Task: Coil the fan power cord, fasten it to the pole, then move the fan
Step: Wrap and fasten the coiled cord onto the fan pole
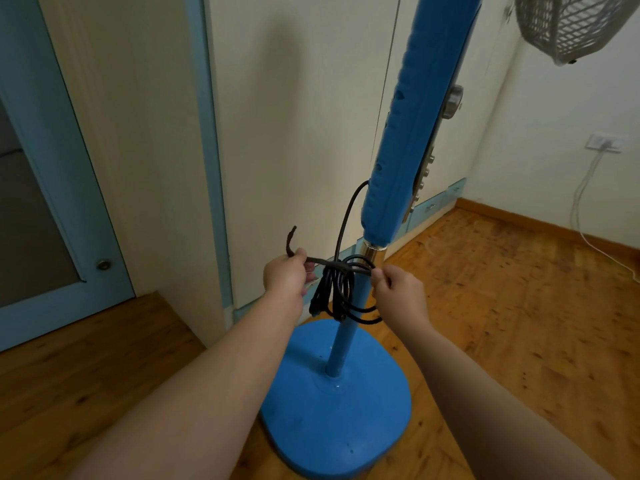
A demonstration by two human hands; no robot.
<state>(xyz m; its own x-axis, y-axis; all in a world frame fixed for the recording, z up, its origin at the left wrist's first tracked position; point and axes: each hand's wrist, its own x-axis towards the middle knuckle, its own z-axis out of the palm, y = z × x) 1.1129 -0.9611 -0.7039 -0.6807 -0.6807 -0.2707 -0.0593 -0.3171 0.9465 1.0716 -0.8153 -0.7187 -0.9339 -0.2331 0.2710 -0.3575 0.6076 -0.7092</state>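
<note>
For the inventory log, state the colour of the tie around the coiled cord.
Dark brown, seen in the head view: the tie crosses the black coiled cord.

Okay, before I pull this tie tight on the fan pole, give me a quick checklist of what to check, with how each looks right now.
1. Cord coil gathered against the pole: ok.
2. Brown tie wraps the coil: ok; whether it also circles the pole: cannot tell.
3. Left hand grips one tie end: ok.
4. Right hand grips the other end: ok.
5. Knot finished: not ok, ends only crossed.
6. Loops clear of the base: ok.
</note>
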